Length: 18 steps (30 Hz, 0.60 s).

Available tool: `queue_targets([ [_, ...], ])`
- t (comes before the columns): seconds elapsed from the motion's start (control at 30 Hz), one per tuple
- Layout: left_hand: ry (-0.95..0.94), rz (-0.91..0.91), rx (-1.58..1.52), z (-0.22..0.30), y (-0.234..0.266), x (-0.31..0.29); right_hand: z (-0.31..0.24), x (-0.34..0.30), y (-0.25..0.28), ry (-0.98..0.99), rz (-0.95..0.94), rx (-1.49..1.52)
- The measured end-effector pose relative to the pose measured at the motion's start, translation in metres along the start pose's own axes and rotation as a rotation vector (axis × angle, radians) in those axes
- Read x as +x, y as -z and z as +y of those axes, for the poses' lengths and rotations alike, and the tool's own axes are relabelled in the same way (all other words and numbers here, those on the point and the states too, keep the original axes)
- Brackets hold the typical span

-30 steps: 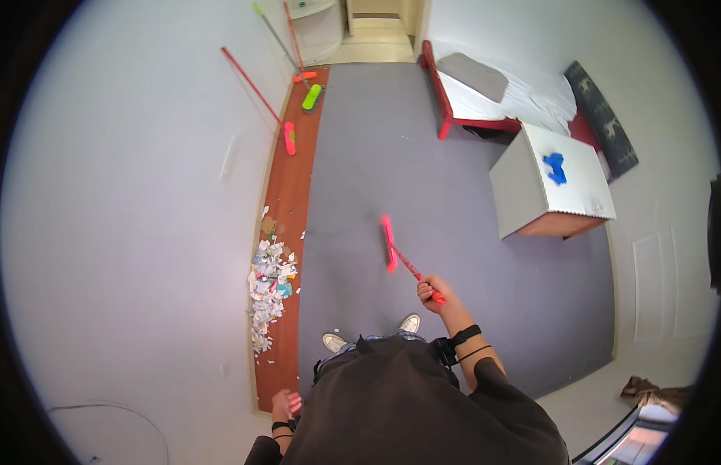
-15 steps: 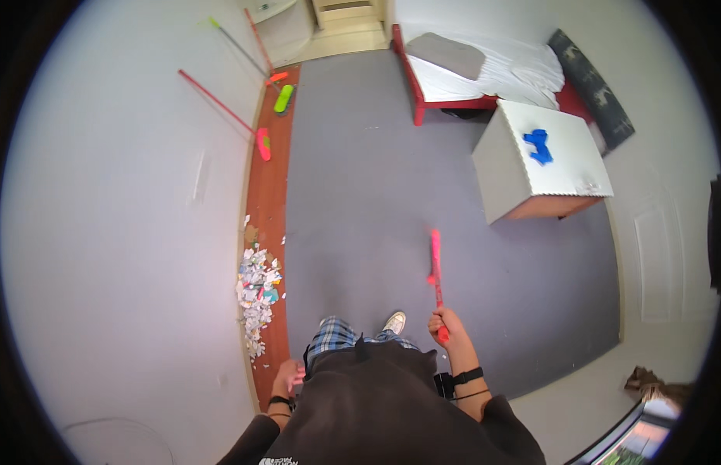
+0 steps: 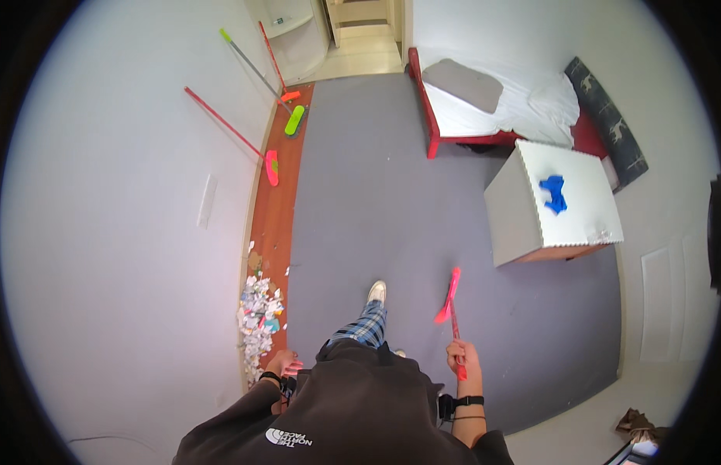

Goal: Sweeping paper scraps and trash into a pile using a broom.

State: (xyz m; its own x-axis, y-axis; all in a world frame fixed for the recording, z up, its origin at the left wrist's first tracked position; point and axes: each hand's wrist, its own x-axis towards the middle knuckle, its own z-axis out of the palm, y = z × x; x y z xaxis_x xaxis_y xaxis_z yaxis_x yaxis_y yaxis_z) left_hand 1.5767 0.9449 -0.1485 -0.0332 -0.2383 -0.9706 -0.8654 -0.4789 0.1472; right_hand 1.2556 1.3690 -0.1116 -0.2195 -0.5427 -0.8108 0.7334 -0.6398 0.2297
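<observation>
My right hand (image 3: 463,358) is closed round the red handle of a tool with a flat pink head (image 3: 452,298). It looks like a dustpan seen nearly edge-on, and its head hangs ahead of the hand above the grey floor. My left hand (image 3: 283,363) hangs at my left side, fingers loosely apart, with nothing seen in it. Close to that hand, a pile of paper scraps and other litter (image 3: 259,314) lies on the brown floor strip (image 3: 271,205) along the left wall.
Against the left wall lean a broom with a pink head (image 3: 272,168), a green-headed brush (image 3: 295,121) and an orange-headed tool (image 3: 290,96). On the right stands a white cabinet (image 3: 515,209) with a blue cloth-like item (image 3: 555,194) on top. Behind it is a red-framed bed (image 3: 431,116).
I have stepped forward, one foot now well out in front. The cabinet, bed and leaning tools sit lower in view. The pink head has turned and shows more of its side.
</observation>
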Motion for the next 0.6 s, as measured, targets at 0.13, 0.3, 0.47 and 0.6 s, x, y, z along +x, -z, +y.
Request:
queue_targets([
  [0.13, -0.13, -0.034, -0.032, 0.094, -0.005, 0.033, -0.022, 0.008, -0.048, -0.005, 0.034, 0.012],
  [0.3, -0.322, -0.115, -0.146, 0.22, 0.0, 0.058, -0.031, 0.048, -0.132, -0.008, 0.218, -0.217],
  [0.47, -0.45, -0.027, -0.106, 0.296, 0.013, 0.077, -0.012, 0.088, -0.235, 0.095, 0.251, -0.525],
  [0.6, -0.341, -0.042, -0.033, 0.356, 0.018, 0.075, 0.013, 0.121, -0.336, 0.295, 0.323, -1.08],
])
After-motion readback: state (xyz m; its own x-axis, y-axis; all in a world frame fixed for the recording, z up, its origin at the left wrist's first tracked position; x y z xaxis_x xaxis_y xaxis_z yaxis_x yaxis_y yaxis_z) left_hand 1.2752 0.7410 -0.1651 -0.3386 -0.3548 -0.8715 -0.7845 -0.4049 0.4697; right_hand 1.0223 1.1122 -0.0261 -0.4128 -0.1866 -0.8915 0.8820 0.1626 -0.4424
